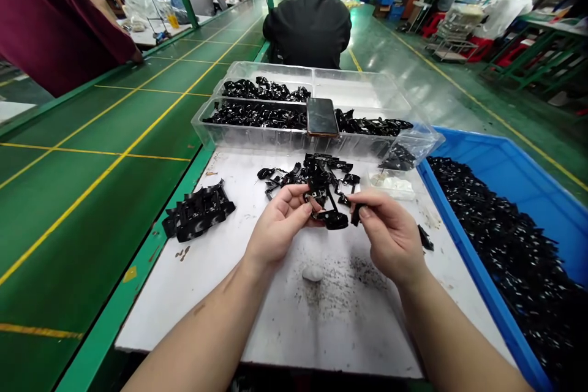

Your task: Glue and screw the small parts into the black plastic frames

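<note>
Green-topped factory line stretching away ahead, white counter (184,312) running along it. Left hand (280,229) fingers pinching a glossy black plastic part (333,219) at mid-counter; right hand (390,236) fingers pinching a narrow black strip (355,214) beside it. Thin pieces possibly snapping or slipping under uneven pressure, then dropping into the loose black tangle (312,180) or the blue tray (459,239). Wrists bending inward, forearms angling from the counter's near edge.
</note>
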Motion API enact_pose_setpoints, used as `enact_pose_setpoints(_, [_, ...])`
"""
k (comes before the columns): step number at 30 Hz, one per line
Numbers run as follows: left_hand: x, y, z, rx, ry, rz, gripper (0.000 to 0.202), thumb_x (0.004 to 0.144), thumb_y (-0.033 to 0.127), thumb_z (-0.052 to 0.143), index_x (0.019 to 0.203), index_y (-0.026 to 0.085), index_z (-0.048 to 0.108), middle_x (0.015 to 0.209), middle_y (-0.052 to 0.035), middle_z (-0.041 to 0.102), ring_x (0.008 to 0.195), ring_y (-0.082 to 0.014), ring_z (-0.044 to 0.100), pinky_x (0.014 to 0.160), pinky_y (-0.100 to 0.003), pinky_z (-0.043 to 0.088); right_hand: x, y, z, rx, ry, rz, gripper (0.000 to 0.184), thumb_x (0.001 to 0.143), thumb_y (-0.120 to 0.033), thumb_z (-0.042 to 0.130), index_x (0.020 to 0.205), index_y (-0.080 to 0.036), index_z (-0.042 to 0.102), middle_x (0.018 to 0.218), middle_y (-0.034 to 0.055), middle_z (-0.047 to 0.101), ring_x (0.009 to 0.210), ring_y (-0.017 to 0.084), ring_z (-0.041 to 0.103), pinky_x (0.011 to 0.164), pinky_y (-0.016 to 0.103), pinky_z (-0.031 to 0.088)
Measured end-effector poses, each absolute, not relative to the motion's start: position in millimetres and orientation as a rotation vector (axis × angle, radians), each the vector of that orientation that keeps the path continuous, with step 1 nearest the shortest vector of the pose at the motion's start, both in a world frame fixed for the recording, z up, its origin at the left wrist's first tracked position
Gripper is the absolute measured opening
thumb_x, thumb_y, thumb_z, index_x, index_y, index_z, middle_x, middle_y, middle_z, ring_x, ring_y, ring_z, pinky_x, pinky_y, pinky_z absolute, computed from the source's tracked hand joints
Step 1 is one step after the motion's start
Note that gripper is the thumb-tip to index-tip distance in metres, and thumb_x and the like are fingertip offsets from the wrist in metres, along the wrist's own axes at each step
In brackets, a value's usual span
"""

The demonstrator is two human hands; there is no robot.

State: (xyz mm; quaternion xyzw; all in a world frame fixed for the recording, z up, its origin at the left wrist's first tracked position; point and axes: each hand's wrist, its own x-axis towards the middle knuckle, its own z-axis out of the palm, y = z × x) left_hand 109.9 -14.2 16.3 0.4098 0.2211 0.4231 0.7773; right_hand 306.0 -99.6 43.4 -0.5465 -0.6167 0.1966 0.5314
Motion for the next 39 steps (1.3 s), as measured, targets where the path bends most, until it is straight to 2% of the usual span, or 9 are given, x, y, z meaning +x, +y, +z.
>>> enact_pose_setpoints(3, [111,-17,20,0.882,0.482,0.922,0.032,0.093,0.027,0.081,0.118,0.022,0.062,0.100,-0.0024,0.073,0.092,-0.0174,0.073,0.081,-0.032,0.066,307,-98,47,-1.406,-1.576,0.483,0.019,0.108,-0.033,0.056,0.117,-0.026,0.071,0.101,0.0044,0.071,0.088,0.021,0.066,0.078,0.037,0.051])
enact_pose_setpoints(6, [112,-19,22,0.938,0.463,0.910,0.031,0.095,0.025,0.078,0.119,0.022,0.059,0.100,-0.0020,0.073,0.090,-0.0161,0.073,0.081,-0.030,0.064,304,-96,50,-1.461,-1.715,0.499,0.015,0.104,-0.037,0.063,0.104,-0.024,0.072,0.095,0.0036,0.074,0.085,0.020,0.067,0.075,0.034,0.050])
enact_pose_setpoints(11, [114,-26,21,1.191,0.553,0.964,0.027,0.105,0.020,0.064,0.130,0.023,0.057,0.106,-0.0043,0.073,0.103,-0.0184,0.072,0.101,-0.037,0.057,298,-94,52,-1.498,-1.731,0.451,0.012,0.100,-0.030,0.065,0.092,-0.023,0.069,0.082,0.0014,0.071,0.072,0.017,0.062,0.068,0.031,0.046])
enact_pose_setpoints(15, [115,-29,19,1.299,0.568,0.996,0.035,0.105,0.016,0.061,0.138,0.026,0.053,0.121,-0.0059,0.066,0.107,-0.0183,0.070,0.102,-0.036,0.057,297,-94,53,-1.492,-1.779,0.371,0.012,0.096,-0.025,0.063,0.084,-0.023,0.064,0.074,-0.0001,0.065,0.067,0.015,0.058,0.064,0.030,0.044])
enact_pose_setpoints(23, [113,-29,17,1.423,0.566,1.018,0.040,0.105,0.010,0.053,0.142,0.026,0.052,0.120,-0.0059,0.063,0.100,-0.0169,0.069,0.096,-0.034,0.059,298,-93,53,-1.439,-1.896,0.295,0.014,0.096,-0.022,0.062,0.082,-0.021,0.061,0.073,-0.0011,0.059,0.066,0.013,0.053,0.062,0.028,0.040])
enact_pose_setpoints(30, [107,-31,22,1.663,0.606,1.014,0.049,0.099,0.006,0.060,0.144,0.026,0.059,0.122,-0.0068,0.068,0.102,-0.0217,0.070,0.102,-0.042,0.057,299,-93,53,-1.423,-1.924,0.348,0.014,0.095,-0.020,0.063,0.081,-0.021,0.061,0.073,-0.0017,0.060,0.068,0.013,0.053,0.064,0.028,0.039])
enact_pose_setpoints(35, [104,-25,24,1.613,0.522,0.956,0.046,0.103,0.006,0.053,0.144,0.025,0.058,0.116,-0.0063,0.070,0.099,-0.0190,0.071,0.095,-0.036,0.060,301,-94,54,-1.407,-1.865,0.424,0.013,0.094,-0.019,0.064,0.081,-0.021,0.060,0.073,-0.0031,0.060,0.066,0.012,0.053,0.064,0.027,0.039])
enact_pose_setpoints(39, [100,-18,23,1.645,0.462,0.902,0.050,0.104,0.007,0.054,0.150,0.027,0.056,0.122,-0.0067,0.071,0.104,-0.0188,0.071,0.099,-0.035,0.060,304,-94,53,-1.436,-1.834,0.442,0.014,0.095,-0.020,0.064,0.081,-0.021,0.061,0.074,-0.0029,0.061,0.066,0.012,0.053,0.064,0.028,0.039])
